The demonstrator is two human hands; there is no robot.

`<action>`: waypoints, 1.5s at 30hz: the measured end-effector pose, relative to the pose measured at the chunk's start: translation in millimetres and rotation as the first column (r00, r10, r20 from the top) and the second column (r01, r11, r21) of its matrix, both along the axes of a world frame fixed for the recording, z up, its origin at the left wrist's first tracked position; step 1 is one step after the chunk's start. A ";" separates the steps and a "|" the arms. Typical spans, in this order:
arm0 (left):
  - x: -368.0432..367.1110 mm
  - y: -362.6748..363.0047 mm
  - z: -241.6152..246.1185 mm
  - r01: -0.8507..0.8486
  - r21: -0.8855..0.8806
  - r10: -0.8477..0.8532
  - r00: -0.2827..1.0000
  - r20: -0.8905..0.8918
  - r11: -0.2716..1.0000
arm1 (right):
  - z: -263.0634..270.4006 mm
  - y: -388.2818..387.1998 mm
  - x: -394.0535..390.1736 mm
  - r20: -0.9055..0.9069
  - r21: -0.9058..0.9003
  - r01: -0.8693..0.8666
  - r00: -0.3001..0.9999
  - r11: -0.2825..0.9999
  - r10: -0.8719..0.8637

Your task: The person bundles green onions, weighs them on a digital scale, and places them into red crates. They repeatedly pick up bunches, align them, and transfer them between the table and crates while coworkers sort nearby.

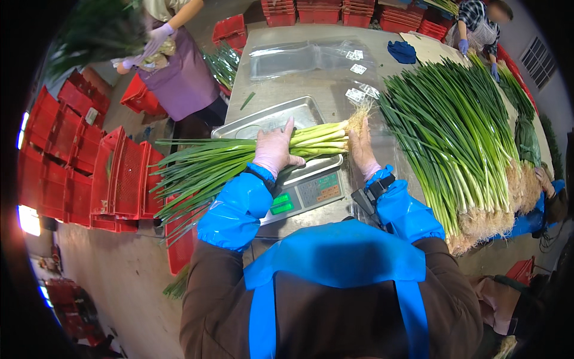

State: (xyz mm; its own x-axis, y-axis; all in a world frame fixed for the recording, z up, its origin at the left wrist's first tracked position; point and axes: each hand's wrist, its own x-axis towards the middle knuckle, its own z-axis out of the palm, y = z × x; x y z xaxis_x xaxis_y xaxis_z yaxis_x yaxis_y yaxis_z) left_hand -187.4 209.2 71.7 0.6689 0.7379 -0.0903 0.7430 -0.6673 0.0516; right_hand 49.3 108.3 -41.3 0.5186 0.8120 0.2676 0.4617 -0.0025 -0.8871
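A bunch of green onions (320, 137) lies across the steel pan (311, 110) of a digital scale (309, 190), roots to the right and leaves hanging past the pan's left side. My left hand (274, 148), in a thin pale glove, clasps the stalks from above, its thumb and fingers spread around them. At the root end, my right hand (361, 144) is held flat with straight fingers against the roots and white stalk bases. Below the bunch, the scale's green display and keypad face me. The undersides of both hands are hidden.
A large pile of green onions (453, 134) covers the table's right side. Clear plastic bags (287, 60) and printed labels (358, 68) lie ahead, near a blue cloth (402, 52). Red crates (121, 175) stand at left. Co-workers stand at far left (179, 67) and far right (477, 31).
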 end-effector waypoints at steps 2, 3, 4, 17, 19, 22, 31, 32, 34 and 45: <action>-0.8 -0.4 -1.0 0.025 0.032 -0.027 0.998 0.058 0.999 | -0.3 -1.1 4.8 -0.033 0.019 -0.049 0.998 0.999 0.049; -2.4 -0.9 -0.6 0.029 0.037 -0.032 0.997 0.068 0.999 | -1.0 -2.4 8.5 -0.068 0.040 -0.068 0.995 0.997 0.071; -5.1 -1.8 0.5 0.048 0.055 -0.054 0.993 0.102 0.997 | -1.9 -4.5 12.4 -0.060 0.049 -0.034 0.998 0.998 0.037; -165.0 -33.6 7.8 -0.414 0.106 0.163 0.562 0.811 0.904 | -0.4 -73.5 53.7 -0.428 0.043 0.245 0.880 0.969 -0.204; -193.0 -43.3 -1.1 -0.489 -0.078 0.254 0.304 0.918 0.869 | -4.1 -83.1 53.0 -0.434 0.005 0.279 0.866 0.960 -0.249; -228.9 -64.6 -19.4 -0.443 -0.402 0.519 0.183 0.835 0.801 | -11.6 -91.5 47.9 -0.503 -0.034 0.252 0.832 0.967 -0.234; -241.8 -101.8 -95.1 -0.321 -0.672 0.671 0.652 0.354 0.667 | -24.3 -93.8 23.7 -0.489 -0.069 0.091 0.865 0.993 -0.114; -237.3 -99.8 -101.7 -0.404 -0.522 0.633 0.665 0.396 0.751 | -23.0 -93.8 20.8 -0.492 -0.086 0.067 0.865 0.994 -0.101; -233.1 -94.3 -108.9 -0.417 -0.513 0.651 0.599 0.466 0.750 | -17.6 -94.3 14.2 -0.470 -0.069 0.046 0.880 0.997 -0.073; -209.5 -35.8 -125.2 -0.515 -0.569 0.757 0.302 0.579 0.641 | 68.6 -46.8 -6.3 0.602 0.135 -0.088 0.799 0.987 -0.011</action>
State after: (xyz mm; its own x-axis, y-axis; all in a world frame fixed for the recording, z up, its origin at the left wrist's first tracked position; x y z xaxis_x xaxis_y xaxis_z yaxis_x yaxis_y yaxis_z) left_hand -396.9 173.4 -53.5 -0.1053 0.9908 -0.0849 0.5271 0.1280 0.8401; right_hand 42.9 61.5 27.3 0.1834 0.7526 0.6324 0.8970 0.1351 -0.4209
